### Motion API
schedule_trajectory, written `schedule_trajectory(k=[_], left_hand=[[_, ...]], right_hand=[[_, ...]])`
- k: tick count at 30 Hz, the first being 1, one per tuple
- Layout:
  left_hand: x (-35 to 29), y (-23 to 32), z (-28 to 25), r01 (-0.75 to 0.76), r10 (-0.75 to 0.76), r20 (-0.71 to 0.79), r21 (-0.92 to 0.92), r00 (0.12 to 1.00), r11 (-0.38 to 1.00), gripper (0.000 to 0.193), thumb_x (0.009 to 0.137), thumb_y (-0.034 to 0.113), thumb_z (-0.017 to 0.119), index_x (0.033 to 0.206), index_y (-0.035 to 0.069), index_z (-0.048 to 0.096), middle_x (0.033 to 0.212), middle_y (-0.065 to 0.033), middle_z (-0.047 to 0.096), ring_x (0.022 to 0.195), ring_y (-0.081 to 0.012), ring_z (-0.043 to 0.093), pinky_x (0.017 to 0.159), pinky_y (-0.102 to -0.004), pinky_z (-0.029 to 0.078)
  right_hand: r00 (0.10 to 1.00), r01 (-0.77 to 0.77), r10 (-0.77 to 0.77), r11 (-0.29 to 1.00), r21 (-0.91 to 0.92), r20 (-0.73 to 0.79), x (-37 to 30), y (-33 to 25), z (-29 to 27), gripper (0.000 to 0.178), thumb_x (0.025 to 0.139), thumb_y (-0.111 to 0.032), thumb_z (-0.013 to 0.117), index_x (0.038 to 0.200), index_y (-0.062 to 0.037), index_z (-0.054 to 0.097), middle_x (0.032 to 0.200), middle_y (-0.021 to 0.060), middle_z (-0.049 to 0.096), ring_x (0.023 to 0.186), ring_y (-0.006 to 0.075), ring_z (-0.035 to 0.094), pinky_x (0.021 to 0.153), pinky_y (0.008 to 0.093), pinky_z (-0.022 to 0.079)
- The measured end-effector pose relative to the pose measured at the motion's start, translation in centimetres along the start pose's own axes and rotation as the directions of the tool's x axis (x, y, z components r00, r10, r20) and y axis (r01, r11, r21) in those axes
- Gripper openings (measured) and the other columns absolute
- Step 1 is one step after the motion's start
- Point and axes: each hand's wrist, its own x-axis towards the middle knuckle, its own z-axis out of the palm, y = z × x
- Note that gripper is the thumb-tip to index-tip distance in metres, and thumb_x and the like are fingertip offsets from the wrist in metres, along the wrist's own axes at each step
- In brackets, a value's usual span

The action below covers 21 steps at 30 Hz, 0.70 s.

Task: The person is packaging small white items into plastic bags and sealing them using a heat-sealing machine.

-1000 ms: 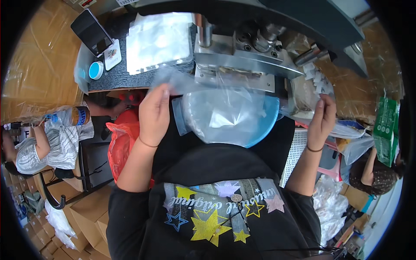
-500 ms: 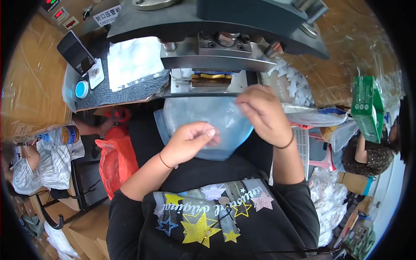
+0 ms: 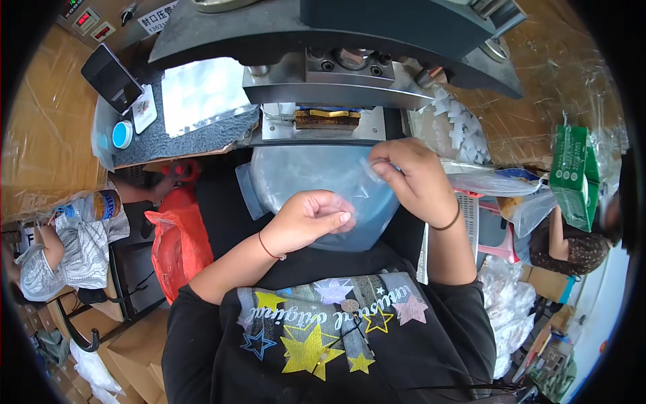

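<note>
A translucent bluish plastic basin (image 3: pixel 293 168) rests on my lap, just below the edge of a press machine. Over its right side, my right hand (image 3: pixel 418 180) pinches a small clear plastic piece (image 3: pixel 370 170) between thumb and fingers. My left hand (image 3: pixel 306 219) is over the front of the basin, its thumb pressed toward curled fingers. Whatever those fingers hold, if anything, is too faint to make out. Beyond the basin, a brown die block (image 3: pixel 328 121) with a yellow strip sits on the metal plate beneath the press head (image 3: pixel 336 93).
White sheets (image 3: pixel 205 94), a phone (image 3: pixel 113 79) and a small blue-topped jar (image 3: pixel 122 135) stand on the left bench. White cut pieces (image 3: pixel 464 131) are heaped right of the press. A red bag (image 3: pixel 176 246) and a green box (image 3: pixel 572 175) flank me. Other people sit at both sides.
My right hand has moved slightly, and the clear piece in its fingers now shows. My left hand has shifted a little to the right. The view has tilted slightly.
</note>
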Motion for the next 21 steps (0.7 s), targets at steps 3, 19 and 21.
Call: schedule_trajectory(k=[3,19,21], left_hand=[[0.0,1.1,0.2,0.093,-0.094,0.042,0.038,0.995,0.995,0.02,0.099,0.015,0.062,0.112,0.001,0.064,0.104,-0.0133,0.072,0.095,-0.0205,0.071,0.083,-0.0307,0.057],[3.2,3.6,-4.0,-0.162,0.142,-0.162,-0.117,0.977,0.98,0.012,0.096,0.009,0.06,0.105,0.0,0.061,0.096,-0.0093,0.069,0.079,-0.0162,0.067,0.067,-0.0282,0.054],[2.7,3.2,-4.4,-0.249,0.352,-0.426,0.28,0.834,0.927,0.03,0.098,0.015,0.061,0.12,0.002,0.046,0.098,-0.0068,0.062,0.077,-0.0129,0.061,0.067,-0.0266,0.052]], right_hand=[[0.993,-0.036,0.041,0.998,-0.046,0.112,-0.2,-0.1,-0.7,0.01,0.09,-0.008,0.061,0.097,-0.001,0.062,0.091,0.0141,0.067,0.083,0.0342,0.062,0.076,0.0418,0.048],[0.911,-0.397,0.374,0.677,-0.619,-0.174,-4.1,9.9,-3.4,0.031,0.079,-0.002,0.063,0.109,-0.009,0.058,0.102,0.0192,0.063,0.091,0.0423,0.062,0.073,0.0504,0.05],[0.911,-0.41,0.33,0.666,-0.623,-0.247,-3.9,10.2,-2.2,0.028,0.08,-0.001,0.063,0.107,-0.0081,0.059,0.102,0.0194,0.063,0.091,0.0421,0.062,0.074,0.0497,0.05]])
